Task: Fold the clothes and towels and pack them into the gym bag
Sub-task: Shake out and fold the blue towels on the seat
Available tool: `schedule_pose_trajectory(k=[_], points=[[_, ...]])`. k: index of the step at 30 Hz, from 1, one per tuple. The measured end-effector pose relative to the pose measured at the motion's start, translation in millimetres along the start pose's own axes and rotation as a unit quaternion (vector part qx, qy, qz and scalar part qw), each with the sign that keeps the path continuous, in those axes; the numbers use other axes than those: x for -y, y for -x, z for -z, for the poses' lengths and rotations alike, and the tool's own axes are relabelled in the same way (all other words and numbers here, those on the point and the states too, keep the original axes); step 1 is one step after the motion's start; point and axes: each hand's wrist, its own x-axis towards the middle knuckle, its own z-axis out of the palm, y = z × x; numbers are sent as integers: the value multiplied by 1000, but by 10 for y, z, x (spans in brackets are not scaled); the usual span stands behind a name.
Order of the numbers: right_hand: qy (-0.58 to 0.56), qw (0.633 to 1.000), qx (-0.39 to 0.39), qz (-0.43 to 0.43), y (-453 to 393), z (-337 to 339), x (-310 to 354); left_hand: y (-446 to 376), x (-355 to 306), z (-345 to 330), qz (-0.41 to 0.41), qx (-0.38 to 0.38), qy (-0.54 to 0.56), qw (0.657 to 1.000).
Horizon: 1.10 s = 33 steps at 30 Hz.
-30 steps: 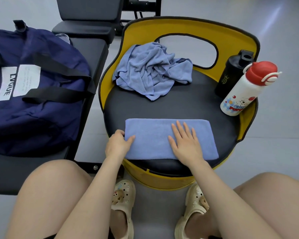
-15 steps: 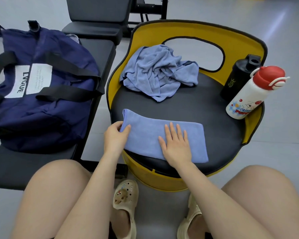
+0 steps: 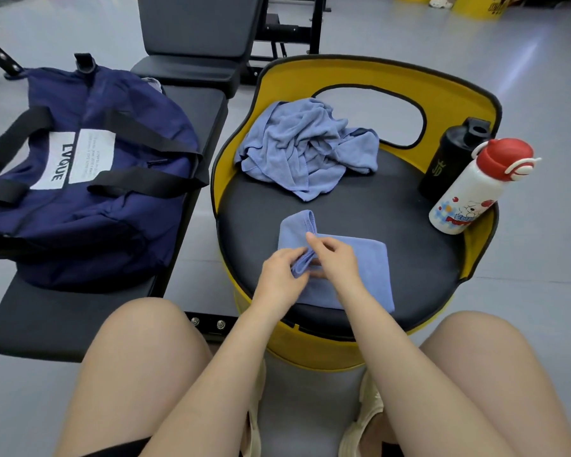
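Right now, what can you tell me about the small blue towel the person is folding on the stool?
The small blue towel looks like soft terry cloth in a plain periwinkle blue with a stitched hem. It lies on the black padded seat of the yellow stool, near the front edge, already folded into a band. Its left end is lifted and curled over toward the middle. The left hand pinches that raised end, and the right hand holds it too, fingers curled at the fold.

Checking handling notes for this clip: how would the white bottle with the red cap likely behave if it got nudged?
The white bottle looks apt to tip: it is tall and narrow and already leans at the seat's edge, beside the black bottle. Being round, it would probably roll once down. Its smooth printed wall may be somewhat slippery. Its weight cannot be judged, since its contents are hidden.
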Motion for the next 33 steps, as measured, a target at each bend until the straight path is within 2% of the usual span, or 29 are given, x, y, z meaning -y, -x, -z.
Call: schedule_pose_trajectory(k=[2,6,9,15,26,33], points=[[24,999,-23,-5,-24,7,-45,49,3,-32,-20,6,-13,1000],[88,994,-71,3,-28,76,-55,148,127,-110,-49,13,-136,989],[99,991,-86,2,-17,190,-1,179,173,-151,-59,37,-178,982],[105,987,-121,9,52,570,37,170,100,-294,-75,73,-178,978],[144,973,-183,-7,114,1031,-76,169,-51,-565,-142,129,-277,942],[178,969,-171,-10,134,1071,-201,169,-24,-642,-141,144,-331,922]])
